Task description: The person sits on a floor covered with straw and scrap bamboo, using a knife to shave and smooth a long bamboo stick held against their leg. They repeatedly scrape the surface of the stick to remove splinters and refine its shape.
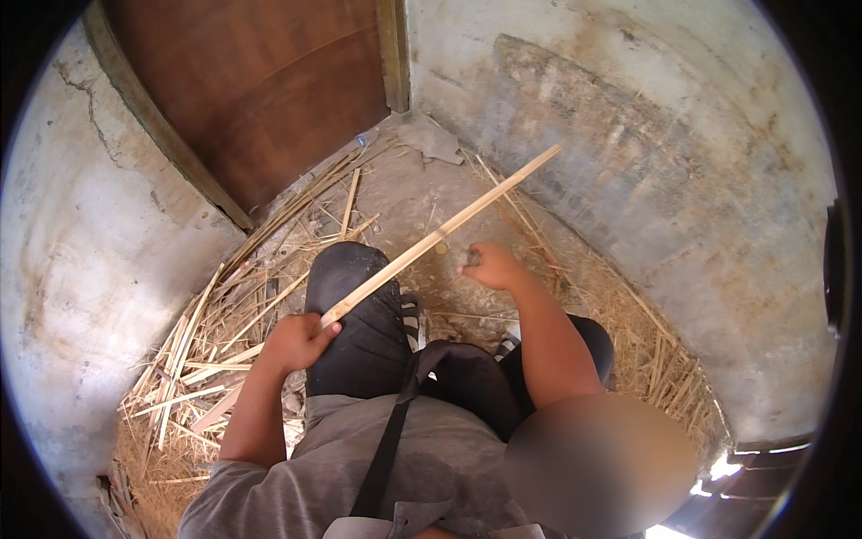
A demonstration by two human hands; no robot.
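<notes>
A long, pale, split-wood strip (467, 213), which looks like bamboo with a darker joint near its middle, slants up to the right across my bent knee. My left hand (302, 343) is closed around its lower end, the thumb lying along it. The far end points toward the right-hand wall. My right hand (496, 267) is just right of the strip and apart from it, fingers curled. A small dark thing (472, 258) shows at the fingertips; its kind cannot be made out.
Loose strips (202, 359) and shavings lie thick on the left. More straw-like shavings (660, 373) line the right wall (646, 180). A brown door (251, 90) in a wooden frame stands at the back left. My dark-trousered knees (350, 269) and a black bag (462, 368) are close below the hands.
</notes>
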